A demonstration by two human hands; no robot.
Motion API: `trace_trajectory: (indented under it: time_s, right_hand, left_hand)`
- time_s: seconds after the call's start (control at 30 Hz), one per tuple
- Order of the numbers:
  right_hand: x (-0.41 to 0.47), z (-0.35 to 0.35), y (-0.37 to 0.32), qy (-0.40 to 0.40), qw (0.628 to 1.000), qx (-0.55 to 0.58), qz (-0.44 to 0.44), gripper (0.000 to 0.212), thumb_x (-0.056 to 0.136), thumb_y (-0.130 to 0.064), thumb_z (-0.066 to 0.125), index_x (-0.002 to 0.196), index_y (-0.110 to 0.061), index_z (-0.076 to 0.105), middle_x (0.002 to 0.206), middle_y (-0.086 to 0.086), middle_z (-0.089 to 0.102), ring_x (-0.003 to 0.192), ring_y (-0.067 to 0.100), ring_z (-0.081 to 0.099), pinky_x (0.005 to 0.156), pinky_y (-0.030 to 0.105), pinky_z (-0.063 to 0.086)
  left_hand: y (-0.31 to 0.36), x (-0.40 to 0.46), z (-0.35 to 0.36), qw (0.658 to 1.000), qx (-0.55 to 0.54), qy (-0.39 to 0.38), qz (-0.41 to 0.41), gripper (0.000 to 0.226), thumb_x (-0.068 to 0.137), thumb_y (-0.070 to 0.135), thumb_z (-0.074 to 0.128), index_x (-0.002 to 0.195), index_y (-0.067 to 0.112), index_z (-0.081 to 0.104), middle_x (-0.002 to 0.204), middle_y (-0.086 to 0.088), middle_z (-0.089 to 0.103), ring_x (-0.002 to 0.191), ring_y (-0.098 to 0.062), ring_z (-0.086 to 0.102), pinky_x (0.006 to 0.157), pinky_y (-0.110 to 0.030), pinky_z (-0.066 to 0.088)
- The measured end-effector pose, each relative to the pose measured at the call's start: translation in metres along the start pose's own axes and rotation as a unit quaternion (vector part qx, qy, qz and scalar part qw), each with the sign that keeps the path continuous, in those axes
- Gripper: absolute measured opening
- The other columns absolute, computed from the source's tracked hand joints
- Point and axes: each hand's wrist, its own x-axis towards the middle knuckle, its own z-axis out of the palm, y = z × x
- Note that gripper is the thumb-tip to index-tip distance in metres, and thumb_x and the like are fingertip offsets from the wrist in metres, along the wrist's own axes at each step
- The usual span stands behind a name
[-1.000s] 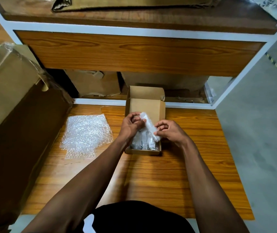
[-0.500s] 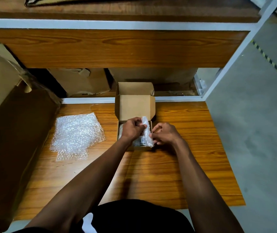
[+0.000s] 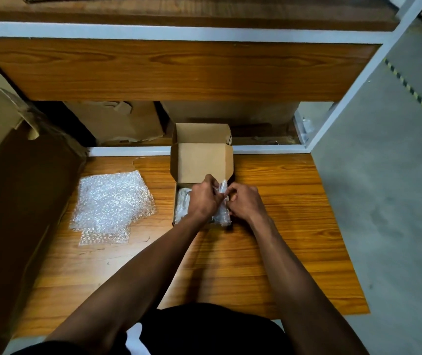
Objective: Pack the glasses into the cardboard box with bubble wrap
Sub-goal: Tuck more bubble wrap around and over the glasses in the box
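Fingers (image 3: pixel 211 184) of your left hand (image 3: pixel 203 201): curled, pinching the top of the wrapped bundle (image 3: pixel 222 203) from its left side. Fingers of your right hand (image 3: pixel 245 203): curled likewise, pinching the same bundle from its right. Both hands meet over the right half of the box (image 3: pixel 201 165).

Bundle: a roll of bubble wrap, standing roughly upright in the right part of the box, its lower end at the near wall. What it contains is too blurred through the wrap for you to tell.

Box: small, cardboard, open, set on the bench (image 3: pixel 281 239) toward its far edge, lid flap raised at the back. A second wrapped bundle (image 3: pixel 183 203) lies in the left part of the box, just beside your left hand.

Loose wrap (image 3: pixel 112 201): a flat sheet of bubble wrap on the bench, left of the box and apart from it, with a smaller piece showing under its near edge.

Carton (image 3: pixel 12 201): large, brown, standing at the left edge of the bench.

Shelf (image 3: pixel 179 70): wooden, white-framed, above and behind the bench, with more cardboard stored in the gap beneath it.

Floor (image 3: pixel 384 201): grey concrete, right of the bench, with a striped line at the far right.
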Motion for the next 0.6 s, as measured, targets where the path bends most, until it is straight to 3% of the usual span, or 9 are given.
trace_trajectory:
  time_s: [0.13,0.33,0.47,0.6]
  right_hand:
    - [0.0018,0.0013,-0.0011,0.006,0.999,-0.015,-0.032,0.036,0.088,-0.009,0.079,0.117,-0.025,0.066,0.090,0.002,0.072,0.072,0.016,0.069,0.059,0.030,0.058]
    - [0.0054,0.0015,0.0017,0.010,0.997,-0.065,-0.046,0.034,0.092,-0.010,0.073,0.122,-0.025,0.074,0.109,0.004,0.075,0.087,0.021,0.069,0.072,0.034,0.061]
    - [0.0107,-0.0008,0.0010,0.035,0.997,-0.050,-0.050,0.023,0.094,-0.009,0.068,0.115,-0.018,0.074,0.115,0.010,0.074,0.103,0.027,0.069,0.081,0.032,0.058]
    - [0.0103,0.0076,0.0046,0.045,0.997,-0.033,-0.057,0.022,0.098,-0.014,0.069,0.118,-0.019,0.074,0.116,0.009,0.074,0.104,0.025,0.069,0.083,0.031,0.056]
  left_hand:
    - [-0.0019,-0.0002,0.0048,1.000,0.023,0.006,0.009,0.027,0.091,0.018,0.082,0.105,0.024,0.059,0.092,-0.003,0.072,0.081,-0.020,0.069,0.073,-0.041,0.061]
    - [0.0016,-0.0009,0.0080,0.997,0.061,0.011,0.040,0.017,0.094,0.019,0.078,0.104,0.022,0.063,0.093,-0.004,0.073,0.080,-0.019,0.067,0.065,-0.031,0.053]
    - [0.0006,-0.0040,0.0097,0.994,0.087,0.024,0.065,0.015,0.095,0.022,0.077,0.106,0.018,0.068,0.096,-0.007,0.074,0.081,-0.018,0.065,0.066,-0.031,0.050]
    - [-0.0061,-0.0076,0.0072,0.989,0.095,0.038,0.106,0.018,0.099,0.020,0.071,0.114,0.011,0.072,0.104,-0.012,0.074,0.089,-0.023,0.064,0.074,-0.028,0.041]
